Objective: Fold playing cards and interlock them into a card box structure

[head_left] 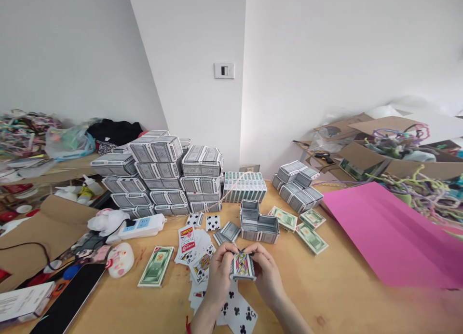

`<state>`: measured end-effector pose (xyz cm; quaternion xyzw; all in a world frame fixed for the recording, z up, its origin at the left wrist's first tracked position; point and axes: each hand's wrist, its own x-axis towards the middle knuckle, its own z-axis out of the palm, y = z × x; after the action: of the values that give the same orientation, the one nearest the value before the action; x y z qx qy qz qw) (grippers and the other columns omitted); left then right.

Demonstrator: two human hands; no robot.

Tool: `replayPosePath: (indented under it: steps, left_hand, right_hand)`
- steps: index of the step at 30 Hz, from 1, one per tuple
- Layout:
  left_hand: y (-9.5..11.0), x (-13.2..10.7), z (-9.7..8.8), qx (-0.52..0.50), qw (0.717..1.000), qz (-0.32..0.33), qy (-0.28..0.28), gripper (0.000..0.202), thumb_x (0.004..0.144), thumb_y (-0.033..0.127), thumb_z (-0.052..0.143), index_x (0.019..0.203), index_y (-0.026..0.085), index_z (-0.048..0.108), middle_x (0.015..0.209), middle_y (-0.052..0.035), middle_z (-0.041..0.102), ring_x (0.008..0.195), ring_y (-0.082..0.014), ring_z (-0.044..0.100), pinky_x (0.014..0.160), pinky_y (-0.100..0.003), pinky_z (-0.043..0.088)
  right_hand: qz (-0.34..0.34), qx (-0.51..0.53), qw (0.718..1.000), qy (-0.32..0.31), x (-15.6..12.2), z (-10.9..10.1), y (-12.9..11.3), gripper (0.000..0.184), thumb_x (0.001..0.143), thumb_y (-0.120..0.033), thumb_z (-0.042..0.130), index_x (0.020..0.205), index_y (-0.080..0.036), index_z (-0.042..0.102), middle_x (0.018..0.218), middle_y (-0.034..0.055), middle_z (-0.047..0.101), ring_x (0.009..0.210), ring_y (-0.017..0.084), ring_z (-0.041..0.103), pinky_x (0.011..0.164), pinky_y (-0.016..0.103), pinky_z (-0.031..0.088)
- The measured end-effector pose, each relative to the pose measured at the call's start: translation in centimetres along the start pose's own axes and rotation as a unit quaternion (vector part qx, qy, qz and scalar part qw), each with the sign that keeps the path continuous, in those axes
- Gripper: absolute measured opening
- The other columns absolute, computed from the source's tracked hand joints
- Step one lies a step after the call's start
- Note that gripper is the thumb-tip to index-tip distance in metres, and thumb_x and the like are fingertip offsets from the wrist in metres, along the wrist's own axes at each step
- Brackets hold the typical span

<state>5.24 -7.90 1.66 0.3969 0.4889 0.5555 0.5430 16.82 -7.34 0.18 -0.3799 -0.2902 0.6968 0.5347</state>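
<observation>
My left hand (218, 272) and my right hand (266, 272) pinch a small folded playing card piece (242, 266) from both sides, just above the wooden table (325, 285). The card's coloured face shows between the fingers. Loose playing cards (202, 257) lie spread under and to the left of my hands, with club cards (238, 312) near my wrists. A small box built of folded cards (258, 223) stands just beyond my hands.
Large stacks of card boxes (159, 179) stand at the back left and more stacks (298, 184) at the back right. Green card packs (157, 265) lie around. A pink paper sheet (387, 232) covers the right side. A white power strip (141, 226) and clutter lie on the left.
</observation>
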Motion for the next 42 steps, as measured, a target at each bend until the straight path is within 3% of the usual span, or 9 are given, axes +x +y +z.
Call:
replayPosePath:
  steps: [3,8,15,20,26,33,36,39,42]
  left_hand:
    - [0.3,-0.2,-0.3,0.043,0.999,0.012,-0.019,0.011,0.069,0.027,0.042,0.066,0.019,0.048,0.056,0.0044,0.044,0.047,-0.0095,0.038,0.047,-0.019,0.032]
    - [0.6,0.2,-1.1,0.123,0.989,0.049,-0.070,0.014,0.071,0.028,0.043,0.067,0.019,0.052,0.061,0.0027,0.049,0.053,-0.0110,0.043,0.051,-0.020,0.035]
    - [0.7,0.8,-1.5,0.087,0.987,0.017,-0.132,0.024,0.073,0.026,0.048,0.095,0.018,0.055,0.077,-0.0010,0.057,0.069,-0.0138,0.051,0.061,-0.022,0.039]
    - [-0.8,1.4,-1.1,0.096,0.992,0.015,-0.079,0.022,0.070,0.037,0.059,0.073,0.015,0.054,0.063,0.0029,0.049,0.059,-0.0106,0.044,0.055,-0.020,0.036]
    - [-0.6,1.1,-0.5,0.021,0.999,-0.037,-0.013,0.031,0.064,0.033,0.064,0.052,0.016,0.041,0.050,0.0068,0.036,0.049,-0.0068,0.033,0.048,-0.018,0.028]
    - [-1.2,1.3,-0.7,-0.005,0.997,-0.081,-0.017,0.024,0.064,0.037,0.061,0.062,0.014,0.057,0.056,0.0021,0.053,0.053,-0.0112,0.047,0.051,-0.021,0.035]
    - [-1.7,1.6,-1.1,0.048,0.998,-0.046,-0.001,0.029,0.066,0.042,0.058,0.064,0.013,0.060,0.059,-0.0007,0.059,0.056,-0.0142,0.051,0.053,-0.023,0.038]
    - [-1.7,1.9,-1.4,0.144,0.989,0.021,0.042,0.031,0.071,0.044,0.052,0.069,0.014,0.061,0.064,-0.0021,0.062,0.061,-0.0164,0.055,0.057,-0.024,0.042]
    - [-1.4,1.9,-1.6,0.229,0.968,0.082,0.055,0.028,0.076,0.040,0.047,0.079,0.017,0.062,0.072,-0.0038,0.065,0.066,-0.0178,0.058,0.062,-0.027,0.045]
  right_hand:
    - [0.011,0.010,1.000,-0.023,0.0,-0.2,0.2,0.031,0.070,-0.049,0.054,0.076,-0.019,0.056,0.056,-0.0034,0.044,0.049,0.011,0.041,0.045,0.021,0.034]
    - [0.036,-0.075,0.995,-0.058,0.5,-0.6,0.8,0.038,0.069,-0.051,0.060,0.061,-0.017,0.044,0.051,-0.0071,0.033,0.045,0.006,0.029,0.043,0.018,0.025]
    - [-0.117,-0.270,0.956,0.002,1.0,-1.1,1.1,0.037,0.078,-0.051,0.048,0.063,-0.017,0.048,0.056,-0.0043,0.037,0.052,0.010,0.033,0.048,0.021,0.028]
    - [-0.169,-0.356,0.919,-0.008,0.7,-0.9,1.1,0.031,0.083,-0.044,0.043,0.067,-0.017,0.049,0.058,-0.0031,0.040,0.054,0.011,0.036,0.052,0.022,0.031]
    - [-0.167,-0.360,0.917,-0.038,0.4,-0.9,0.8,0.032,0.083,-0.043,0.042,0.068,-0.016,0.050,0.061,-0.0013,0.046,0.058,0.012,0.041,0.054,0.022,0.034]
    - [-0.129,-0.333,0.934,-0.025,1.4,-2.0,0.9,0.037,0.078,-0.048,0.049,0.059,-0.016,0.050,0.054,-0.0026,0.045,0.053,0.012,0.041,0.051,0.022,0.033]
    - [-0.108,-0.296,0.949,-0.014,1.7,-1.9,1.1,0.037,0.074,-0.050,0.053,0.060,-0.017,0.050,0.054,-0.0028,0.047,0.051,0.011,0.043,0.050,0.022,0.035]
    - [-0.075,-0.258,0.963,-0.028,1.7,-1.5,1.5,0.034,0.068,-0.049,0.060,0.077,-0.017,0.054,0.059,-0.0020,0.054,0.050,0.013,0.048,0.048,0.023,0.038]
    - [-0.070,-0.298,0.952,-0.019,1.6,-1.3,1.9,0.035,0.066,-0.043,0.063,0.085,-0.016,0.055,0.058,-0.0013,0.056,0.049,0.014,0.050,0.048,0.024,0.040]
